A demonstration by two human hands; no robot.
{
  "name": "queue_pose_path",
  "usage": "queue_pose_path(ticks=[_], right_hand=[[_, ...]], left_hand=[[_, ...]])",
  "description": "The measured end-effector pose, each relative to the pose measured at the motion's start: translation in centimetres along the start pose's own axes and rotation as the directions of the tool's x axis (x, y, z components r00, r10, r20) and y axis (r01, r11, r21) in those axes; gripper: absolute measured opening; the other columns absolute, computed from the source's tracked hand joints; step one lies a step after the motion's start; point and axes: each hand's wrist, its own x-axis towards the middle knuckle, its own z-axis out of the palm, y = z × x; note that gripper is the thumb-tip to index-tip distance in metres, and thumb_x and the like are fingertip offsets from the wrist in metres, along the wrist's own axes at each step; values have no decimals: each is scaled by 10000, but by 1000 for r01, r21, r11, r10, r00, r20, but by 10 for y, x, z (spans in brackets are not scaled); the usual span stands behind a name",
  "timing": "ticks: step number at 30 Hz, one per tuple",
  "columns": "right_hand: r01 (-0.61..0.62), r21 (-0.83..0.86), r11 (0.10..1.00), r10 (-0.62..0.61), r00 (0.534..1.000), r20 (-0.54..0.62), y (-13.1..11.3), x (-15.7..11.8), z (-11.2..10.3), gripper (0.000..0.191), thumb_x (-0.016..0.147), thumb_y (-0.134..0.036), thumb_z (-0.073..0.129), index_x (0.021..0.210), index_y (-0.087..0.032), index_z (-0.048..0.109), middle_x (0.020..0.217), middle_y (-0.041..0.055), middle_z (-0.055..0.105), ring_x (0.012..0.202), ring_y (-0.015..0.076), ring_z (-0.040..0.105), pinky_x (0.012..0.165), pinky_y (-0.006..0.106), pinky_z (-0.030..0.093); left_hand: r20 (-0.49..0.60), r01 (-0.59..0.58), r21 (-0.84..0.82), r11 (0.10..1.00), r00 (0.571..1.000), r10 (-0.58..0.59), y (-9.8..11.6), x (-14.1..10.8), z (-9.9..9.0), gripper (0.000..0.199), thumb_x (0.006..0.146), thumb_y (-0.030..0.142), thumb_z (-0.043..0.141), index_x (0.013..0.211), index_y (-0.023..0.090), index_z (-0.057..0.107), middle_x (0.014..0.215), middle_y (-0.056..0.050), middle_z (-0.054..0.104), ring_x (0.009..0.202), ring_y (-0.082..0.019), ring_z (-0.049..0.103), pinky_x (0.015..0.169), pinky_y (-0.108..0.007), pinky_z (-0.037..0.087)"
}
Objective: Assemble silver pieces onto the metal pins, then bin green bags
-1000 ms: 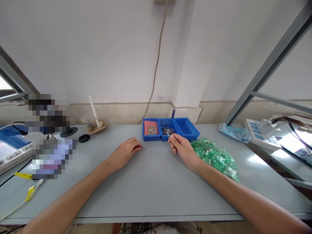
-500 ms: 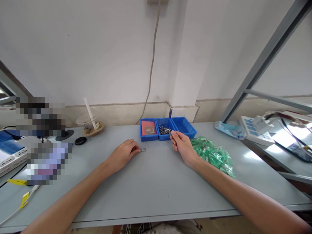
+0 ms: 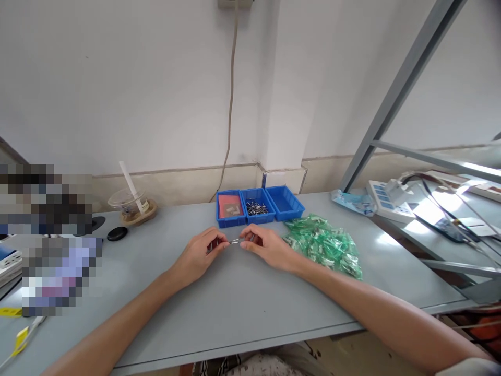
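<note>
My left hand (image 3: 204,251) is closed in a pinch around a small, shiny metal two-pronged part (image 3: 234,242), which sticks out to the right from between thumb and fingers. Close to its free end is my right hand (image 3: 270,247), thumb and fingers curled toward it; anything held in them is too small or hidden to name. Behind the hands stand three blue bins. The left bin (image 3: 231,223) has a pink sheet and a small bag in it, and the middle bin (image 3: 261,218) contains many thin metal pieces (image 3: 257,207). Nothing shows inside the right bin (image 3: 285,201).
Green plastic packets (image 3: 326,245) lie in a heap beside my right forearm. At the left are a lidded cup with a straw (image 3: 131,201), a black round object (image 3: 117,233) and cables. A blue packet (image 3: 354,202) and a power strip (image 3: 389,202) sit right.
My right hand has moved from the middle bin down and left to meet my left hand. My left hand still pinches the metal part. The view has shifted slightly right.
</note>
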Motion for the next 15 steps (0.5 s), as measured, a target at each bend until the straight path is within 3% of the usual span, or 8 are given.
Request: queue_pose_path(ticks=[5, 15], right_hand=[[-1, 63, 998, -3, 998, 57, -1, 0, 4, 247, 1000, -486, 613, 1000, -258, 709, 811, -5, 679, 684, 165, 538, 622, 286, 404], [-2, 66, 998, -1, 999, 44, -3, 0, 4, 206, 992, -448, 622, 952, -247, 646, 770, -27, 582, 701, 161, 498, 637, 281, 384]], left_hand=[[22, 3, -9, 1000, 1000, -3, 3, -1, 5, 242, 1070, 425, 529, 983, 241, 661, 876, 7, 641, 761, -159, 572, 674, -278, 453], [33, -22, -5, 1000, 999, 22, 2, -2, 7, 250, 1067, 440, 526, 995, 244, 662, 898, 0, 654, 765, -164, 583, 684, -283, 466]])
